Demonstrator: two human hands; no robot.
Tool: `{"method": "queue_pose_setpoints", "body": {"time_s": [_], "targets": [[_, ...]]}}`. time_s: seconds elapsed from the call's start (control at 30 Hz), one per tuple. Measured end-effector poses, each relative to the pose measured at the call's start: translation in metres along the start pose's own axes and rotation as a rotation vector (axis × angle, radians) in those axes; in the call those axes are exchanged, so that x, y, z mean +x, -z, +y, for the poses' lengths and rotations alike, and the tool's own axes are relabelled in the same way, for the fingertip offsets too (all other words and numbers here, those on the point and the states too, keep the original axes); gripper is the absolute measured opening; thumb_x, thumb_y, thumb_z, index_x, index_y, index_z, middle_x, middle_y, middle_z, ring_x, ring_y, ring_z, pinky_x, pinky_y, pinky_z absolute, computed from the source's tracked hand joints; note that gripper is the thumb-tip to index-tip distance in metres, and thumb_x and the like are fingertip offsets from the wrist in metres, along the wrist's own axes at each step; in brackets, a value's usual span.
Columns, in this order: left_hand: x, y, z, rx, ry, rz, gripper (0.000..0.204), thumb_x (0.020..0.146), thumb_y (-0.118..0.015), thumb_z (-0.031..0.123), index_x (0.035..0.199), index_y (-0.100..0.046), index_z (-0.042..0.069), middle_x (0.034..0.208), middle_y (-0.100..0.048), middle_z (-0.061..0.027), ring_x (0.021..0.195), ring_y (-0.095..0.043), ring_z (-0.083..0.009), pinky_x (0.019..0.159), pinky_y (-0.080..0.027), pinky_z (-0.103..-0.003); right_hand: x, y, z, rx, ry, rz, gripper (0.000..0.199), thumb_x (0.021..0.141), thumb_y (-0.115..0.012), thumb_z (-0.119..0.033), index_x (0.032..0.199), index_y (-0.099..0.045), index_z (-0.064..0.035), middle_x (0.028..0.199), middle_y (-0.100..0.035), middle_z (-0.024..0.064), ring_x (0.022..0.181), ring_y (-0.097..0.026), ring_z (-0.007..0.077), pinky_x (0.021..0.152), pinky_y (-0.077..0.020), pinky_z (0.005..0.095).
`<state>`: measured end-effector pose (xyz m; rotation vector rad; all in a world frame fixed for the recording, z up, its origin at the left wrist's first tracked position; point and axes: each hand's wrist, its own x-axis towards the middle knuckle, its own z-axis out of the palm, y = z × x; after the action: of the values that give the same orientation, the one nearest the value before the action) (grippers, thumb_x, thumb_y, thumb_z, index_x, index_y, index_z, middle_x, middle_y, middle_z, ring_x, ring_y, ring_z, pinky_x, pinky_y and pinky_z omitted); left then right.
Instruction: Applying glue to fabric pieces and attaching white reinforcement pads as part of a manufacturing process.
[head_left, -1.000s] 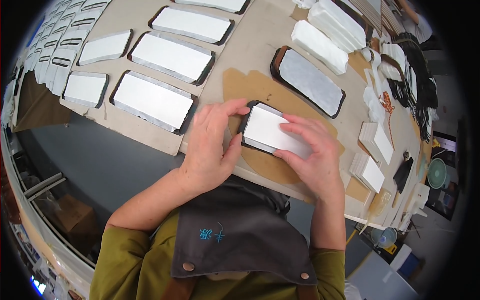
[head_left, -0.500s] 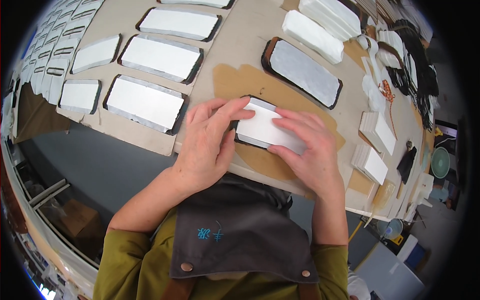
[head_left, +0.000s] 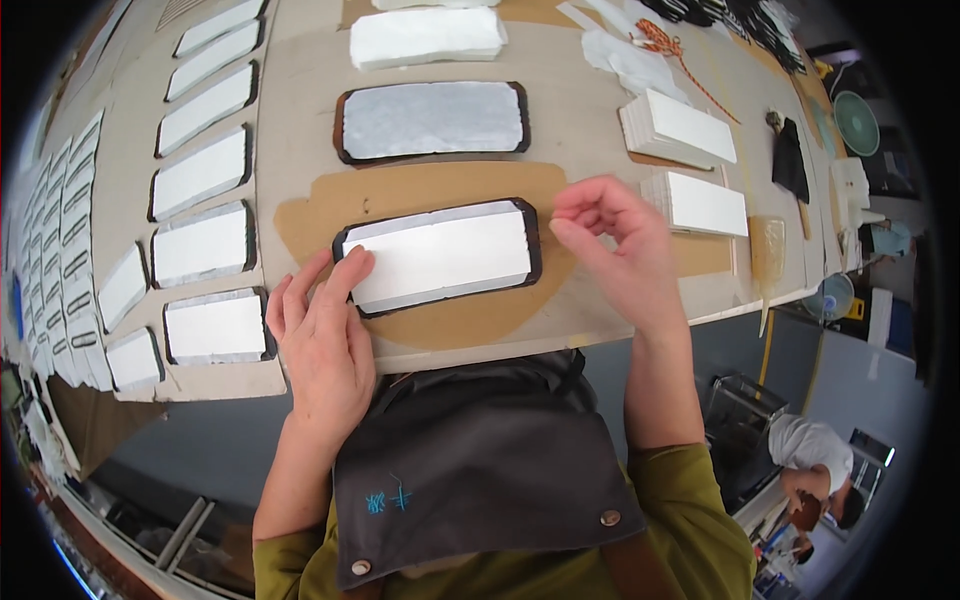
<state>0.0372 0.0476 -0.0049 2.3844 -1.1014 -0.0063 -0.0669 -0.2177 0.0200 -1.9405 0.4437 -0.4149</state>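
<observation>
Near the middle of the frame, the left hand (head_left: 325,355) is loosely spread, gripping nothing, with a fingertip touching the left end of a dark-edged white panel (head_left: 440,260), while the right hand (head_left: 625,240) is apart from the panel's right end, fingers curled and thumb near the forefinger; whether they pinch anything small cannot be told. The panel lies flat on a tan sheet (head_left: 535,185) on the worktop (head_left: 300,130), its long axis running left to right with the right end slightly higher in the frame. Fingers hide part of its left end, and the dark bundle (head_left: 690,8) at upper right is cut off.
</observation>
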Motion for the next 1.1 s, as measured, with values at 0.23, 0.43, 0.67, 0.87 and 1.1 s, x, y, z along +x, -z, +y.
{"method": "queue_pose_setpoints", "body": {"time_s": [0.23, 0.43, 0.67, 0.87, 1.1], "targets": [[0.003, 0.006, 0.008, 0.105, -0.015, -0.045, 0.060, 0.080, -0.051, -0.011, 0.135, -0.057, 0.010, 0.125, -0.064, -0.0061, 0.127, -0.050, -0.0316, 0.112, -0.026, -0.050, -0.012, -0.007, 0.028, 0.233, -0.264, -0.054, 0.012, 0.090, -0.067, -0.004, 0.102, -0.066, -0.0009, 0.087, -0.065, 0.0012, 0.077, -0.059, 0.0066, 0.071, -0.0507, 0.0221], [0.013, 0.014, 0.017, 0.239, -0.149, -0.100, 0.055, 0.076, -0.053, -0.010, 0.122, -0.069, 0.014, 0.125, -0.061, -0.0092, 0.126, -0.050, -0.0298, 0.111, -0.027, -0.051, -0.007, -0.009, 0.023, 0.182, -0.269, -0.137, 0.016, 0.091, -0.066, -0.001, 0.107, -0.064, 0.0006, 0.093, -0.064, 0.0005, 0.080, -0.060, 0.0047, 0.072, -0.0492, 0.0187], [0.048, 0.000, 0.036, -0.096, -0.192, -0.198, 0.041, 0.077, -0.058, -0.013, 0.114, -0.068, 0.001, 0.121, -0.062, -0.0142, 0.108, -0.058, -0.0348, 0.090, -0.048, -0.042, -0.007, -0.008, 0.036, 0.280, -0.222, -0.115, 0.018, 0.085, -0.069, -0.003, 0.103, -0.066, 0.0005, 0.084, -0.066, 0.0019, 0.071, -0.059, 0.0062, 0.065, -0.0508, 0.0210], [0.057, -0.034, 0.053, -0.029, -0.223, 0.040, 0.027, 0.082, -0.071, 0.005, 0.109, -0.075, 0.010, 0.107, -0.061, -0.0094, 0.092, -0.055, -0.0287, 0.082, -0.045, -0.039, -0.003, -0.009, 0.029, 0.231, -0.278, -0.159, 0.017, 0.087, -0.067, 0.002, 0.104, -0.064, 0.0007, 0.088, -0.062, -0.0011, 0.076, -0.056, 0.0028, 0.069, -0.0490, 0.0175], [0.060, -0.037, 0.058, -0.021, -0.158, 0.047, 0.030, 0.080, -0.075, 0.010, 0.110, -0.075, 0.012, 0.107, -0.058, -0.0084, 0.088, -0.052, -0.0270, 0.079, -0.042, -0.040, -0.004, -0.012, 0.032, 0.319, -0.268, -0.109, 0.017, 0.082, -0.069, 0.001, 0.099, -0.064, 0.0025, 0.081, -0.064, 0.0015, 0.071, -0.059, 0.0058, 0.064, -0.0505, 0.0211]]}}
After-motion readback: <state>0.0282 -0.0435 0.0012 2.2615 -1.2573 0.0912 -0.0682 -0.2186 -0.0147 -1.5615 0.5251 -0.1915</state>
